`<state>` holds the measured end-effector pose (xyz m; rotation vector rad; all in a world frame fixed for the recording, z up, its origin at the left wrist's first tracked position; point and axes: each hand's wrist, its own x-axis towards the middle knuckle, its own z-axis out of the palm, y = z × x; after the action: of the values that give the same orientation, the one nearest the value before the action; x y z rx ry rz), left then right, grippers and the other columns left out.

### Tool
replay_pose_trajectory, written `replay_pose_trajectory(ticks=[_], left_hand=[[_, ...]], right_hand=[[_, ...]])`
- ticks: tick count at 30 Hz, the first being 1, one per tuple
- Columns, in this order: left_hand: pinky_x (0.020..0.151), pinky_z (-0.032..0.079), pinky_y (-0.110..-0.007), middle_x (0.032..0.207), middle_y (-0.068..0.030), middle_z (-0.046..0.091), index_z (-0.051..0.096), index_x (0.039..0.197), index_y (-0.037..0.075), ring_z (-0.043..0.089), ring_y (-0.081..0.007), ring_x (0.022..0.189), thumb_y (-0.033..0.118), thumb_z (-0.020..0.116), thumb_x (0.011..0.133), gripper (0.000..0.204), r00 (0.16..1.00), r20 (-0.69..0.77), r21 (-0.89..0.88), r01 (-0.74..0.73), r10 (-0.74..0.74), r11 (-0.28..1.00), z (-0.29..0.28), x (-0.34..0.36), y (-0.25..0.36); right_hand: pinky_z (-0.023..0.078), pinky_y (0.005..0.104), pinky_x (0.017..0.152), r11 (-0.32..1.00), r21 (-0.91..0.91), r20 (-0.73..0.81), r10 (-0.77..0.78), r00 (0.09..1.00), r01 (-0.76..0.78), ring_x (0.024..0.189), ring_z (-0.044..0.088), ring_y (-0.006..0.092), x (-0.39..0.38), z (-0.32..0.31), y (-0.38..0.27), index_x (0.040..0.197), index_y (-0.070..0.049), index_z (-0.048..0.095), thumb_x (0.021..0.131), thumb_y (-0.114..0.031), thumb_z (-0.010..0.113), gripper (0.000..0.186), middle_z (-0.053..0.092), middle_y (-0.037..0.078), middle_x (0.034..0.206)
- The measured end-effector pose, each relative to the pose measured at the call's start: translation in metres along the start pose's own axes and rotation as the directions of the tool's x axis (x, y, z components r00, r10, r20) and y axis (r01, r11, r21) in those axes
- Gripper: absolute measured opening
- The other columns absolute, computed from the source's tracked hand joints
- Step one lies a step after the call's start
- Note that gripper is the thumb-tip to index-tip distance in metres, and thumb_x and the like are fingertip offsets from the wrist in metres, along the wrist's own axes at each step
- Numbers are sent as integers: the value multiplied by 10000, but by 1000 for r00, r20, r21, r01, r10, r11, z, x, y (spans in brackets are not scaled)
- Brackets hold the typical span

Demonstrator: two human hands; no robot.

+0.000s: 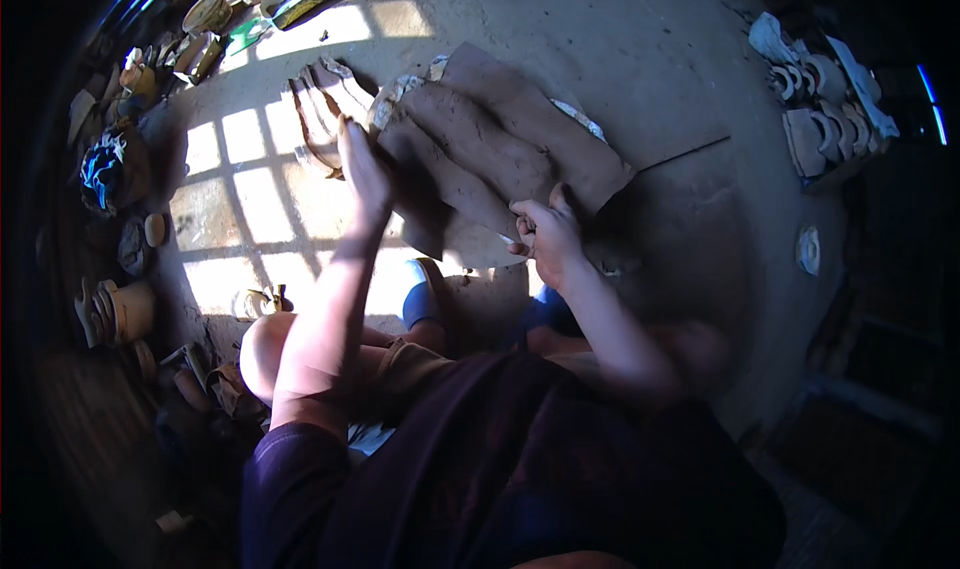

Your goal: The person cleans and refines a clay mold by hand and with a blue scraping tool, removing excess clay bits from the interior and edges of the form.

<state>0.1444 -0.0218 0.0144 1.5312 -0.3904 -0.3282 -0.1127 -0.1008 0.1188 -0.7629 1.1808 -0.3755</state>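
In front of me on the floor lies a wide brown sheet of what looks like wet clay (478, 144), with raised wavy ridges across it. Whitish crumpled material (398, 97) shows under its far left edge. My left hand (365, 174) is held upright and flat by the sheet's left side, fingers stretched out. Whether it touches the clay I cannot tell. Close to the near right edge, my right hand (550, 237) has its fingers curled. A thin pale sliver shows by its fingertips, too small to name. Left of the sheet sits a smaller ridged clay piece (320, 114).
A thin dark stick (685, 154) lies on the floor at right. Curved pieces (835, 129) are stacked at far right, near a pale ring (808, 250). Pots, a bucket (128, 311) and a blue cloth (103, 172) line the left side. My blue shoes (418, 294) are close to the sheet.
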Motion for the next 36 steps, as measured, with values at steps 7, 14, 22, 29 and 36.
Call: replay_pose_trajectory(ticks=[7,14,22,29,36], left_hand=[[1209,319,-355,1520,-140,535,481,1510,-50,484,-222,1391,439,317,1170,618,931,177,-429,366,-320,826,14,-2,29],[1279,212,-369,1664,-173,362,304,1622,-44,324,-252,1537,554,275,1145,765,924,305,-389,343,-231,855,7,-25,19],[1268,255,-391,1622,-180,426,324,1613,-33,389,-283,1501,544,228,1150,745,904,319,-363,393,-284,845,4,-41,43],[1287,213,-392,1679,-205,332,249,1640,-38,309,-289,1553,643,215,1114,860,859,395,-312,460,-327,832,-1,-60,39],[1281,212,-383,1683,-197,315,238,1639,-51,312,-277,1545,618,222,1125,844,847,380,-244,481,-373,842,-12,-94,44]], right_hand=[[548,332,531,901,-433,12,-24,1000,27,668,534,95,35,-7,-49,1698,-77,-17,826,-60,660,1105,540,10,802],[561,310,521,670,-733,129,-31,991,117,638,562,89,70,-14,-84,1691,-55,166,810,-67,647,1004,598,16,810],[559,303,513,357,-921,210,121,970,155,597,558,102,66,33,-106,1669,-34,249,803,-100,665,963,584,15,754],[542,310,497,641,-743,334,105,937,193,573,528,90,84,54,-87,1657,28,216,815,-69,655,954,578,17,745],[546,308,506,684,-695,407,118,906,223,600,533,84,85,87,-82,1636,93,193,818,-71,660,956,630,53,826]])
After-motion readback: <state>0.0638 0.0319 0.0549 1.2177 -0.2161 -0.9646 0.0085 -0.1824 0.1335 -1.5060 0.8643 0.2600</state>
